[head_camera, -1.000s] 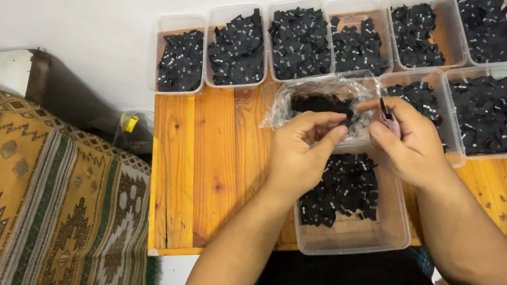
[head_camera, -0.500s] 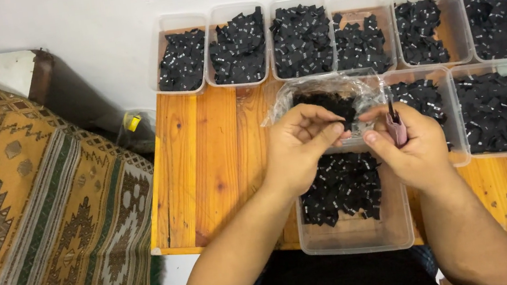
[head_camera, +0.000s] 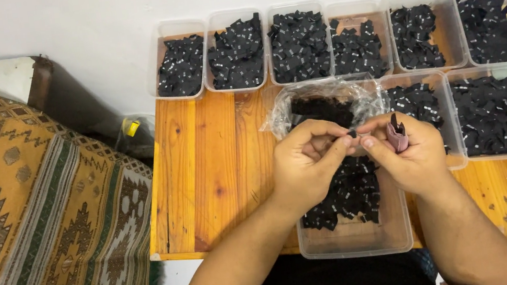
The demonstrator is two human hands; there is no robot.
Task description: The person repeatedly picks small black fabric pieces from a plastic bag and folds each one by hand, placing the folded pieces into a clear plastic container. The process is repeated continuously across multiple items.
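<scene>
My left hand (head_camera: 306,163) and my right hand (head_camera: 404,152) meet fingertip to fingertip over a clear plastic tub (head_camera: 354,240). Between them they pinch a small black fabric label (head_camera: 351,133). My right hand also grips a small pink tool with a dark tip (head_camera: 396,135). The tub below holds a heap of black labels (head_camera: 345,194). Just behind my hands lies a crumpled clear plastic bag (head_camera: 326,101) with more black labels inside.
A wooden table (head_camera: 211,167) carries a back row of several clear tubs (head_camera: 181,67) filled with black labels, and two more tubs (head_camera: 497,110) at the right. A patterned rug (head_camera: 29,224) lies to the left. White wall behind.
My hands have closed together, and now both pinch the one label. The right hand with the pink tool has shifted slightly left.
</scene>
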